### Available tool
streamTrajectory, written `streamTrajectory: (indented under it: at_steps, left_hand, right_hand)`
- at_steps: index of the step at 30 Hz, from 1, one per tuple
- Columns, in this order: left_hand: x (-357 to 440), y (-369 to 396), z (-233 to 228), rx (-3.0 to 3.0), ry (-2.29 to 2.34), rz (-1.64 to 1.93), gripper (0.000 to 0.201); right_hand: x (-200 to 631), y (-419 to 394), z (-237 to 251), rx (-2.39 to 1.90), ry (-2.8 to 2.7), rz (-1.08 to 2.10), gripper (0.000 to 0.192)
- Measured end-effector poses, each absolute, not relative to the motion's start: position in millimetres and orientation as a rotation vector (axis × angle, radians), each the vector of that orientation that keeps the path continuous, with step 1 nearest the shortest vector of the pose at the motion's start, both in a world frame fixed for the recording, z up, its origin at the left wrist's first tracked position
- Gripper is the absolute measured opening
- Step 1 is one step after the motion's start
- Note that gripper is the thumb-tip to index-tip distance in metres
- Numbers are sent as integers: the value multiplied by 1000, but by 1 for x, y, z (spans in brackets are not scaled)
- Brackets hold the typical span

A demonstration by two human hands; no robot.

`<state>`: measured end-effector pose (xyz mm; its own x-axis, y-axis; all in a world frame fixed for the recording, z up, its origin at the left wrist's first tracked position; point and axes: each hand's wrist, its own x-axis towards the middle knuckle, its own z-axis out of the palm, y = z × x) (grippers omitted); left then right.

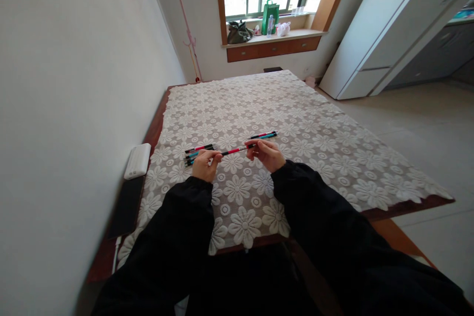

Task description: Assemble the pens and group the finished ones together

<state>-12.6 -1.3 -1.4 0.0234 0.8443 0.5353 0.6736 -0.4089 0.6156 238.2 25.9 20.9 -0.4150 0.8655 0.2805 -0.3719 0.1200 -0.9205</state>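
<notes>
A slim red-and-black pen point(234, 150) is held level above the tablecloth between my two hands. My left hand point(206, 164) pinches its left end, and my right hand point(267, 154) has its fingers closed round the right end. Several pens in red, blue and black point(199, 148) lie on the cloth beside and partly behind my left hand. Beyond my right hand rests a small group of red and blue pens point(264, 135). The pen's two tips are partly covered by my fingers.
A floral lace tablecloth point(244, 103) covers the wooden table. Along the left edge, by the wall, lie a white power bank point(138, 161) and a black phone point(127, 206) with a white cable point(116, 254). Bags stand on the windowsill point(296, 35); a white fridge point(374, 34) is at the right.
</notes>
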Motion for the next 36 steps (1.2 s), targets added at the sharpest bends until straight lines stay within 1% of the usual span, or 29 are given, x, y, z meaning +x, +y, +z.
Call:
streamTrajectory:
  at_steps: [2, 4, 8, 15, 17, 19, 21, 23, 26, 28, 31, 36]
  left_hand:
    - [-12, -2, -1, 2135, 1550, 1328, 38]
    - [-12, -2, -1, 2171, 1534, 1339, 37]
    - [-12, -3, 1, 2217, 1524, 1330, 35]
    - [-11, -4, 0, 2231, 1573, 1236, 33]
    - [-10, -4, 0, 2202, 1598, 1217, 32]
    - [-10, -5, 1, 2180, 1639, 1192, 30]
    - [-9, -5, 2, 2175, 1679, 1167, 26]
    - [-8, -6, 4, 2189, 1683, 1144, 21]
    - [-8, -5, 6, 2213, 1690, 1108, 18]
    - [-10, -4, 6, 2221, 1748, 1085, 18]
    - [-14, -2, 6, 2225, 1879, 1050, 18]
    - [-19, -1, 5, 2190, 2033, 959, 21]
  right_hand:
    - [238, 25, 23, -470, -1275, 1670, 43]
    - [238, 24, 23, -454, -1268, 1733, 41]
    - [237, 23, 18, -430, -1244, 1681, 35]
    - [237, 27, 15, -469, -1242, 1628, 36]
    - [239, 29, 15, -577, -1342, 1529, 40]
    - [241, 33, 13, -730, -1526, 1311, 38]
    - [244, 38, 9, -880, -1729, 1024, 28]
    - [249, 45, 4, -977, -1878, 806, 19]
    - [266, 61, -1, -1032, -1995, 630, 13]
    - [284, 73, -4, -1081, -1956, 507, 15]
    - [314, 90, -8, -1282, -1848, 333, 14]
    - [341, 99, -17, -1586, -1766, 245, 17]
